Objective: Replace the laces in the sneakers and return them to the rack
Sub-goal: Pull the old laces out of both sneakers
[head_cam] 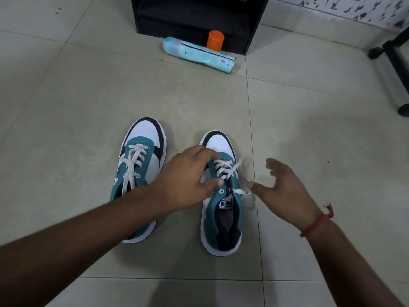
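Resting on the right sneaker [223, 196], left-hand fingers [205, 151] touch its laces [225, 169].

"PUMA" on right sneaker's tongue label [225, 204], bottle [199, 53] print unreadable

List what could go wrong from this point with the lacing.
The right sneaker's lace trails loose and blurred beside the open right hand; it could slip out of the eyelet. The left hand only rests on that sneaker, so a hard tug might drag it across the smooth tile floor.
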